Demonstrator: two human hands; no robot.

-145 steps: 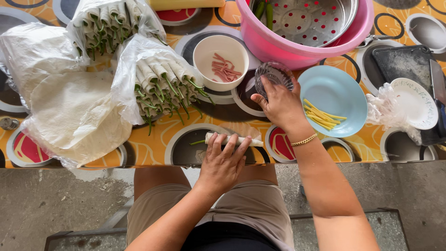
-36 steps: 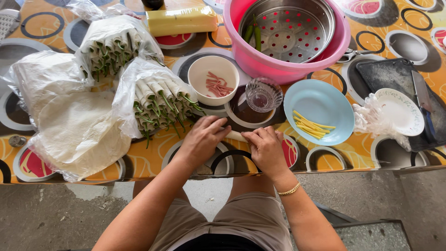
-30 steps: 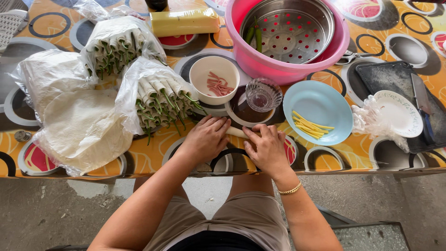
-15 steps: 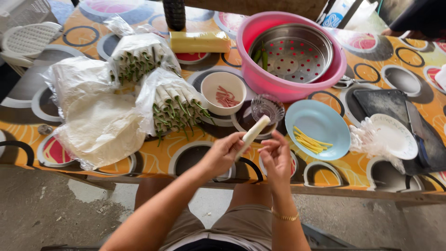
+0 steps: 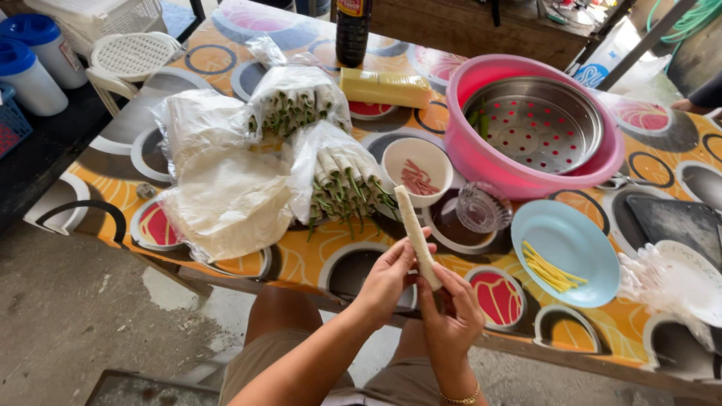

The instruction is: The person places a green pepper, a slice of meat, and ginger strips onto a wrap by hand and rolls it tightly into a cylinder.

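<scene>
The thin white roll [image 5: 415, 234] has come up off the desk [image 5: 301, 259]: a second ago both hands pressed and rolled it flat against the patterned cloth, and now it stands tilted in the air above the near edge, its top leaning toward the far side. The left hand [image 5: 387, 280] closes its fingers around the lower part, and the right hand [image 5: 451, 316] pinches the bottom end from below. Judging by that, the rolling looks finished and the ends are being tidied.

Across the desk, two bags of finished rolls [image 5: 338, 177] with green stems lie on the left, beside a stack of thin white wrappers [image 5: 226, 203]. A small white bowl [image 5: 417, 162] of pinkish strips sits past the roll, a blue plate [image 5: 571, 252] of yellow strips to the right, and a pink basin [image 5: 489, 162] holding a metal strainer [image 5: 538, 124] at the far right. Below is bare concrete floor [image 5: 83, 316].
</scene>
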